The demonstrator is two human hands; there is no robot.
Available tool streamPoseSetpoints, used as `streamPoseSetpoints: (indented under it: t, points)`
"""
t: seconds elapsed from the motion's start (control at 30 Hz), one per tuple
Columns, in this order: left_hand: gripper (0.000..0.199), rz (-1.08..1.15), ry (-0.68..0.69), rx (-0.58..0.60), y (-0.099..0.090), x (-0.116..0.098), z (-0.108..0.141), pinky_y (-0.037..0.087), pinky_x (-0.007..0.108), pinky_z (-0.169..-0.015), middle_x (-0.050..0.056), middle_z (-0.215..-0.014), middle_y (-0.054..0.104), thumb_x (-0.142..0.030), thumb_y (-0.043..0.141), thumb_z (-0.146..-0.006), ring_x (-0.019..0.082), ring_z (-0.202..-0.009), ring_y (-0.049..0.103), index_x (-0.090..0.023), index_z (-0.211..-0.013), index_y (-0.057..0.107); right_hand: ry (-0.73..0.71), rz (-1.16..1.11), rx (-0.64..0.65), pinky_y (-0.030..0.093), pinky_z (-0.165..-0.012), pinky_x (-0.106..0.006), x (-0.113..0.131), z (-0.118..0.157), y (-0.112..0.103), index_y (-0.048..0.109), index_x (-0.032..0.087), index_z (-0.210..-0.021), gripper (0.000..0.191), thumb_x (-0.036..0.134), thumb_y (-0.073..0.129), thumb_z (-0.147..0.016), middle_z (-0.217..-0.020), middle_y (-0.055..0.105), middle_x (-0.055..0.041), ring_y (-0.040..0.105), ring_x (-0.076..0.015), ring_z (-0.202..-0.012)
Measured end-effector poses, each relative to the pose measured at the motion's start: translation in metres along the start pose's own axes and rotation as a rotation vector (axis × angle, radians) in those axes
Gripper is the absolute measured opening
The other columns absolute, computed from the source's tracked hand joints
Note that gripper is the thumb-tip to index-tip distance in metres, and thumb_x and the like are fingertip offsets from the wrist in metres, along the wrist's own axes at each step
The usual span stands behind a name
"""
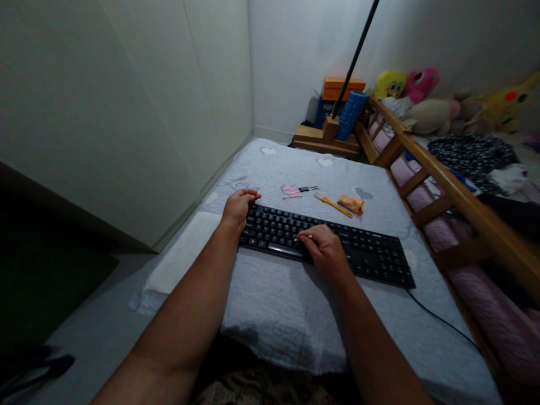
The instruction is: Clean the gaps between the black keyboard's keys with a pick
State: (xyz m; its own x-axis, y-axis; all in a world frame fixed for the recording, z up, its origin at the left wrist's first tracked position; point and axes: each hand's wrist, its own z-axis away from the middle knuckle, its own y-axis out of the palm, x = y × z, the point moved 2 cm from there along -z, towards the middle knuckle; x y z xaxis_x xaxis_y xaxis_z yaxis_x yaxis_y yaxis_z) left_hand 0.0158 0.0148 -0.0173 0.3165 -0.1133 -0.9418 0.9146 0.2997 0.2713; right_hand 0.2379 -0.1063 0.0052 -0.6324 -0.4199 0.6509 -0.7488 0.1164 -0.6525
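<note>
A black keyboard (274, 225) lies at a slant on the cloth-covered table. At its far left corner my left hand (238, 209) is closed, its fingers curled against the keyboard's edge. My right hand (324, 247) rests over the middle of the keys. Its thumb and fingers pinch a small, thin white-tipped stick that looks like a cotton swab (311, 237), mostly hidden by the fingers. Beyond the keyboard lie another cotton swab (292, 197), a dark-handled tool with a metal tip (304, 189), a yellow-handled brush (335, 206) and a crumpled orange cloth (351, 204).
A folded white cloth (181, 253) lies left of the keyboard. The keyboard's cable (442, 320) runs off to the right. A wooden bed rail (447, 185) borders the table's right side, with plush toys behind it. A pale cabinet (169, 112) stands at the left.
</note>
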Motion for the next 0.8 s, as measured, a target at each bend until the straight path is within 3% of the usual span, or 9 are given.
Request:
streamPoseSetpoints:
  t: [0.37,0.8]
  points:
    - [0.013,0.0,0.007,-0.006,-0.001,0.0,-0.001,0.047,0.031,-0.086,0.002,-0.069,0.068,-0.007,0.058,-0.061,0.015,-0.072,0.063,-0.017,-0.068,0.063,0.037,0.018,0.002,0.047,-0.08,-0.039,-0.005,0.001,-0.004,0.074,0.021,-0.087,0.018,0.021,0.057,-0.092,-0.086,0.074,-0.0074,0.063,-0.0243,-0.087]
    - [0.015,0.024,-0.006,-0.007,0.0,0.0,-0.001,0.046,0.029,-0.083,0.002,-0.068,0.068,-0.006,0.058,-0.059,0.014,-0.072,0.063,-0.018,-0.067,0.063,0.058,0.044,0.09,0.048,-0.082,-0.038,-0.003,0.001,-0.011,0.073,0.022,-0.092,0.017,0.017,0.057,-0.091,-0.09,0.073,-0.0067,0.063,-0.0232,-0.09]
